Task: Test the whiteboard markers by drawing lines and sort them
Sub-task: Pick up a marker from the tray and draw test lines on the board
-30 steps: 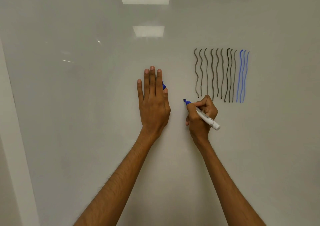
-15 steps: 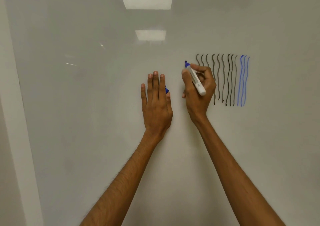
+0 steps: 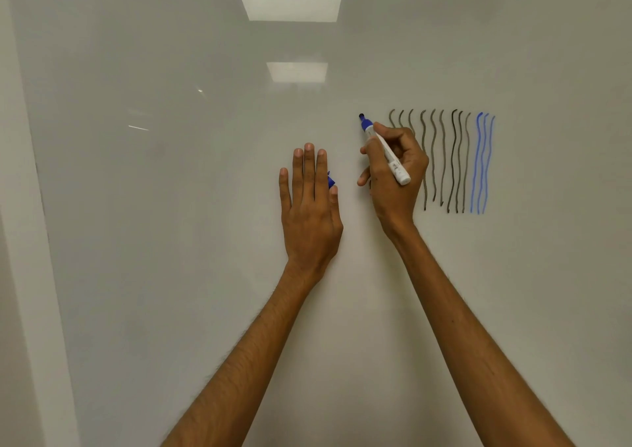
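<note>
- The blue marker is gripped by curled fingers of the right hand, just left of the wavy lines.
- The left hand is laid flat on the whiteboard, fingers straight, touching a blue cap.

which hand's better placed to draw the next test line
Right. The right hand has its grip on the uncapped marker, tip beside the tops of the drawn lines. The left hand lies flat on the whiteboard over a blue cap.
</note>
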